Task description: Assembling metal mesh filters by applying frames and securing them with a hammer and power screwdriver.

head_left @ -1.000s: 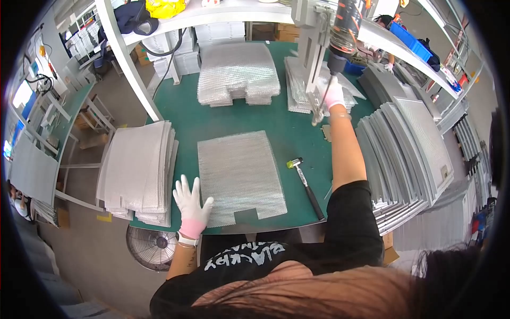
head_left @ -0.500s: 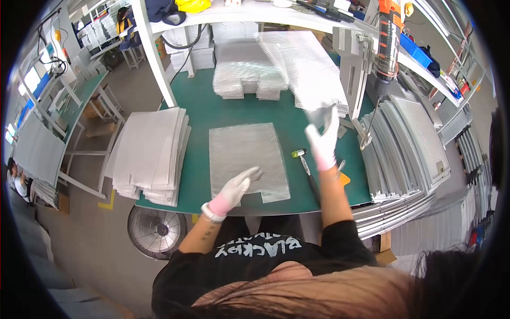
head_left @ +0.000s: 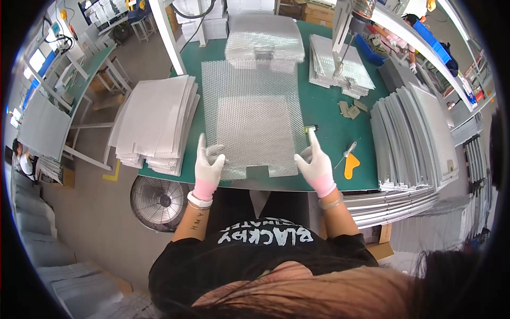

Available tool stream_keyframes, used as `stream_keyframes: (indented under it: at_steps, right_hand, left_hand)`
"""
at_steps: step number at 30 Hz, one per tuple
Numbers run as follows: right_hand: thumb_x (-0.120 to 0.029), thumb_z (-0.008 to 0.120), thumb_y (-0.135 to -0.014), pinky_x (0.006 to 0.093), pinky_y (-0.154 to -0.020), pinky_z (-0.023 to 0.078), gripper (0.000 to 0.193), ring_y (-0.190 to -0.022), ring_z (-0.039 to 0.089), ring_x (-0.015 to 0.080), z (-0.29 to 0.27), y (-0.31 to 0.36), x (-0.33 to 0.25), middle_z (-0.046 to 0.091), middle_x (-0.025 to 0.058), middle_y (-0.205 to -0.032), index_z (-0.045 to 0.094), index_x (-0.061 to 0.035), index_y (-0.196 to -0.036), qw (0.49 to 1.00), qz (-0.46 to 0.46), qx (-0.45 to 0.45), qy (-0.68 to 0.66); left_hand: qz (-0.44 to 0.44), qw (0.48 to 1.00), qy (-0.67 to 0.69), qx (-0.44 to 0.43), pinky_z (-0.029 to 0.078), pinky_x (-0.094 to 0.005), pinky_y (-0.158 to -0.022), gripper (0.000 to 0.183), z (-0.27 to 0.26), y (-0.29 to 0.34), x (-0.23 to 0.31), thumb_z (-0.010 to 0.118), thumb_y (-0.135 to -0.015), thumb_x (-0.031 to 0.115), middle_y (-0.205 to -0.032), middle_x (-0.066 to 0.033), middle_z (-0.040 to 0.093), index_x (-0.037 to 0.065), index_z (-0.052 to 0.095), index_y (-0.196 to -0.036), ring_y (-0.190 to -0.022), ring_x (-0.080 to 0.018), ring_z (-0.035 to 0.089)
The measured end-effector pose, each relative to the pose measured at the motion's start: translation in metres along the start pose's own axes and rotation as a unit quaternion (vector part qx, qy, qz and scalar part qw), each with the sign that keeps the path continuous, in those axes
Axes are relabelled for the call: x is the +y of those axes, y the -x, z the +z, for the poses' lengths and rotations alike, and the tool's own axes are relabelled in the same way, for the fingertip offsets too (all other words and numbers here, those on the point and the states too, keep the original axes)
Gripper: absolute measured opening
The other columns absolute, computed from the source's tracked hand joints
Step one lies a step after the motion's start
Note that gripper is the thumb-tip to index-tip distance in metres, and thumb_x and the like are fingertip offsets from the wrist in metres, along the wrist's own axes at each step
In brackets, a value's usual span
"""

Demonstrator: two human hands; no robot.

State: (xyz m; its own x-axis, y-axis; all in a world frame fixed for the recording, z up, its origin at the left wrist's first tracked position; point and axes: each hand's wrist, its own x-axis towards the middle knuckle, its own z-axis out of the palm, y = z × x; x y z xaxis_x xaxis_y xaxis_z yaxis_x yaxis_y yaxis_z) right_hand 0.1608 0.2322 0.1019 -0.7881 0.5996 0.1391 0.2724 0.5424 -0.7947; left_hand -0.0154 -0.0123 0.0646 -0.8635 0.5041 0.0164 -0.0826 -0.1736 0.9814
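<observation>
A silvery metal mesh sheet (head_left: pixel 252 80) is held at its two sides between my hands, tilted above the table. Through its holes shows a second mesh sheet (head_left: pixel 255 135) lying beneath, with a notch in its near edge. My left hand (head_left: pixel 210 166), in a white glove with a pink cuff, is at the left edge, thumb inward and index finger stretched along the side. Opposite it, my right hand (head_left: pixel 315 166), gloved alike, grips the right edge. Just beyond the right fingertips peeks the green-tipped head of a mallet (head_left: pixel 311 128); its handle is hidden.
Stacked pale sheets (head_left: pixel 154 119) stand at the table's left. Mesh stacks lie at the back (head_left: pixel 265 37) and back right (head_left: pixel 337 66). A yellow scraper (head_left: pixel 351 166) and small grey pieces (head_left: pixel 350 110) lie at right, near upright framed panels (head_left: pixel 409 138). A power tool (head_left: pixel 364 9) hangs overhead.
My right hand has come back from the back-right mesh stack, bringing a sheet over the one on the table. My left hand has moved left to that sheet's edge. The view has shifted.
</observation>
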Motion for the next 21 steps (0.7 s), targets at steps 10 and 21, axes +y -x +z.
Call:
stream_keyframes:
  at_steps: [10,21]
  right_hand:
    - [-0.028,0.072,-0.082,0.0406,-0.087,0.052,0.076,-0.101,0.065,0.0370,0.045,-0.006,0.047,0.065,0.0235,-0.114,0.039,-0.0044,-0.147,0.994,0.018,-0.008,0.105]
    - [-0.031,0.067,-0.087,0.0402,-0.093,0.050,0.060,-0.110,0.062,0.0345,0.057,-0.006,0.079,0.063,0.0193,-0.121,0.049,-0.0057,-0.138,0.987,-0.020,-0.037,0.153]
  left_hand:
    - [0.111,0.819,-0.563,-0.007,0.050,-0.0422,-0.089,0.081,-0.004,-0.020,-0.045,0.081,-0.074,0.037,-0.111,-0.0201,0.061,0.001,0.048,-0.139,-0.103,-0.0345,0.060]
    - [0.048,0.774,-0.630,-0.039,0.050,-0.0427,-0.089,0.078,-0.006,-0.025,-0.048,0.074,-0.078,0.048,-0.113,-0.0188,0.061,0.008,0.050,-0.140,-0.106,-0.0332,0.061]
